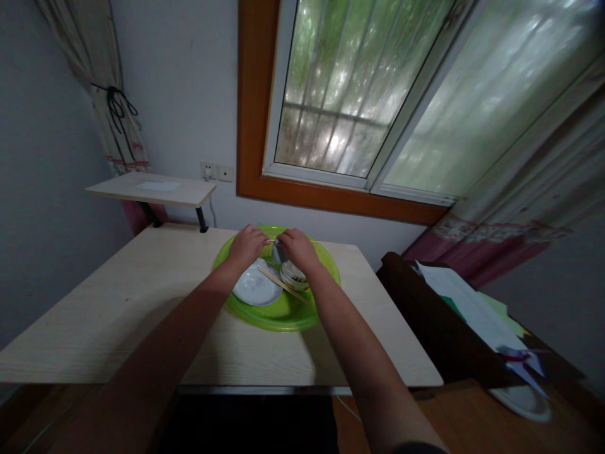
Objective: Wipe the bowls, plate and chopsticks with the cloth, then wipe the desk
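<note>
A round green basin (283, 320) stands on the pale wooden table. Inside it lie a white plate (258, 287) at the left and a small white bowl (293, 275) at the right, with a pair of wooden chopsticks (282, 284) across them. Over the basin's far part, my left hand (248, 244) is closed on one end of a thin stick (271, 241). My right hand (295, 247) is closed beside it, holding a greyish cloth (278, 253) against the stick, whose far end shows past this hand. The fingertips of both hands are nearly touching.
The table (155, 302) reaches out on both sides of the basin. At its back left is a raised shelf (189, 194) with a paper (158, 186) on it. Behind are wall sockets (216, 172) and a window. Papers (463, 302) lie on a dark surface at the right.
</note>
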Available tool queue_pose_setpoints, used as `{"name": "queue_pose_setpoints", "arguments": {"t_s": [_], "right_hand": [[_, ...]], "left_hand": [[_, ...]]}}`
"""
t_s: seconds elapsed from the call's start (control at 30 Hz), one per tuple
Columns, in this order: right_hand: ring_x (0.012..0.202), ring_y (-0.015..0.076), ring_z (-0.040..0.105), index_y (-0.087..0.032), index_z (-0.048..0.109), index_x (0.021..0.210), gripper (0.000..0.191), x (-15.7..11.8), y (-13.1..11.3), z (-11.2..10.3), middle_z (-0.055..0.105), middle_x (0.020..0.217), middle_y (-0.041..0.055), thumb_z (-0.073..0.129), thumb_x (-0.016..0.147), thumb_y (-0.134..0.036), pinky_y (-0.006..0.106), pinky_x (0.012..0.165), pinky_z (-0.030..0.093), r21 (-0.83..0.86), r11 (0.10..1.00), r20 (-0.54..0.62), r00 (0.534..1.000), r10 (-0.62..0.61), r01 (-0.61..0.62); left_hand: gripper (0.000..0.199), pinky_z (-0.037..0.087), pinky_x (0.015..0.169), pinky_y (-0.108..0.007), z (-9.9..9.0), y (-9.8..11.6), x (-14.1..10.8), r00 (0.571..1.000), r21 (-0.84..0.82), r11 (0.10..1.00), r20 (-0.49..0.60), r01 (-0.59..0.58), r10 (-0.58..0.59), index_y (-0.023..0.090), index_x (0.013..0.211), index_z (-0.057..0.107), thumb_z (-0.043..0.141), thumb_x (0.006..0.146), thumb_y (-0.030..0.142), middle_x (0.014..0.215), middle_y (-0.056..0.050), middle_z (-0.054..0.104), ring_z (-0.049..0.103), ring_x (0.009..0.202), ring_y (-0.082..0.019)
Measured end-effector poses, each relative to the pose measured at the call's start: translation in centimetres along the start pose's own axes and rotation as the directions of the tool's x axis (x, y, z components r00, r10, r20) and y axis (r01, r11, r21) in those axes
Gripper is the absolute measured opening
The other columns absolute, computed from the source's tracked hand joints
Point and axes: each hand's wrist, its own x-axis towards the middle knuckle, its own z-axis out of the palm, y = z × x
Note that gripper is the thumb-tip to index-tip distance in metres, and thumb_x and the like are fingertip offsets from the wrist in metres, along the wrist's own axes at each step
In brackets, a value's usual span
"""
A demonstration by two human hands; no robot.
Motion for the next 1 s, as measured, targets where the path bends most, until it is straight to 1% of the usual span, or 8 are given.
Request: {"name": "queue_pose_setpoints", "arguments": {"t_s": [0.13, 0.27, 0.33, 0.4, 0.53, 0.63, 0.87, 1.0], "right_hand": [[0.108, 0.0248, 0.059, -0.023, 0.070, 0.123, 0.027, -0.1, 0.8, -0.2, 0.069, 0.116, 0.0104, 0.057, 0.100, -0.030, 0.034, 0.092, 0.041, -0.045, 0.995, 0.013, 0.996, 0.091, -0.090], [0.108, 0.0254, 0.060, -0.024, 0.072, 0.121, 0.027, -0.8, 2.7, -0.3, 0.070, 0.116, 0.0098, 0.057, 0.099, -0.028, 0.034, 0.092, 0.041, -0.108, 0.956, 0.009, 0.962, 0.275, -0.272], [0.107, 0.0253, 0.061, -0.025, 0.073, 0.120, 0.027, -1.2, 3.4, -0.4, 0.071, 0.115, 0.0098, 0.057, 0.099, -0.028, 0.034, 0.091, 0.041, -0.121, 0.933, 0.012, 0.940, 0.342, -0.338], [0.106, 0.0250, 0.061, -0.025, 0.074, 0.119, 0.027, -1.4, 3.8, -0.3, 0.071, 0.114, 0.0101, 0.057, 0.099, -0.027, 0.034, 0.091, 0.041, -0.129, 0.924, 0.019, 0.931, 0.365, -0.359], [0.108, 0.0245, 0.060, -0.023, 0.074, 0.118, 0.026, -1.2, 3.7, -0.3, 0.071, 0.113, 0.0106, 0.060, 0.097, -0.026, 0.033, 0.093, 0.040, -0.136, 0.940, 0.029, 0.947, 0.321, -0.314], [0.109, 0.0239, 0.060, -0.022, 0.074, 0.117, 0.025, -0.9, 3.1, -0.2, 0.071, 0.113, 0.0098, 0.061, 0.097, -0.027, 0.032, 0.093, 0.040, -0.109, 0.966, 0.046, 0.970, 0.239, -0.233], [0.103, 0.0219, 0.062, -0.019, 0.074, 0.113, 0.022, -0.2, 0.0, -0.2, 0.072, 0.105, 0.0091, 0.059, 0.099, -0.027, 0.031, 0.094, 0.041, 0.002, 1.000, 0.063, 0.998, -0.003, 0.003], [0.106, 0.0227, 0.063, -0.020, 0.073, 0.118, 0.025, 0.0, -0.6, -0.3, 0.072, 0.109, 0.0096, 0.057, 0.100, -0.029, 0.032, 0.095, 0.042, 0.017, 0.999, 0.044, 0.999, 0.029, -0.030]], "left_hand": [[0.022, 0.044, 0.089, -0.040, -0.1, -0.3, 0.1, 0.997, 0.003, 0.997, -0.026, 0.077, -0.076, 0.019, 0.097, 0.077, 0.057, 0.098, 0.029, 0.095, -0.009, 0.072, 0.053, 0.098, -0.027], [0.021, 0.045, 0.090, -0.040, 0.2, -1.3, 0.1, 0.977, 0.040, 0.978, -0.070, 0.205, -0.202, 0.019, 0.092, 0.078, 0.058, 0.096, 0.025, 0.100, -0.010, 0.068, 0.051, 0.103, -0.028], [0.022, 0.045, 0.089, -0.040, 0.3, -1.6, 0.0, 0.968, 0.056, 0.967, -0.062, 0.247, -0.244, 0.019, 0.091, 0.078, 0.057, 0.096, 0.024, 0.100, -0.011, 0.068, 0.052, 0.103, -0.028], [0.024, 0.045, 0.089, -0.040, 0.4, -1.8, -0.1, 0.967, 0.073, 0.964, -0.025, 0.256, -0.255, 0.020, 0.092, 0.078, 0.055, 0.096, 0.023, 0.097, -0.010, 0.068, 0.053, 0.100, -0.028], [0.025, 0.045, 0.086, -0.038, 0.5, -1.8, -0.3, 0.967, 0.084, 0.965, 0.030, 0.249, -0.252, 0.020, 0.094, 0.078, 0.054, 0.097, 0.024, 0.096, -0.010, 0.070, 0.055, 0.098, -0.027], [0.024, 0.045, 0.083, -0.036, 0.5, -1.4, -0.3, 0.969, 0.090, 0.969, 0.075, 0.228, -0.235, 0.021, 0.097, 0.078, 0.054, 0.097, 0.026, 0.098, -0.010, 0.072, 0.057, 0.098, -0.026], [0.021, 0.045, 0.084, -0.036, 0.5, 0.1, -0.2, 0.995, 0.070, 0.997, 0.101, -0.013, 0.006, 0.021, 0.099, 0.077, 0.058, 0.097, 0.027, 0.097, -0.009, 0.072, 0.059, 0.100, -0.025], [0.022, 0.045, 0.085, -0.035, 0.4, 0.3, -0.2, 0.998, 0.046, 0.999, 0.061, -0.006, 0.003, 0.022, 0.101, 0.078, 0.056, 0.098, 0.028, 0.095, -0.009, 0.072, 0.059, 0.099, -0.025]]}}
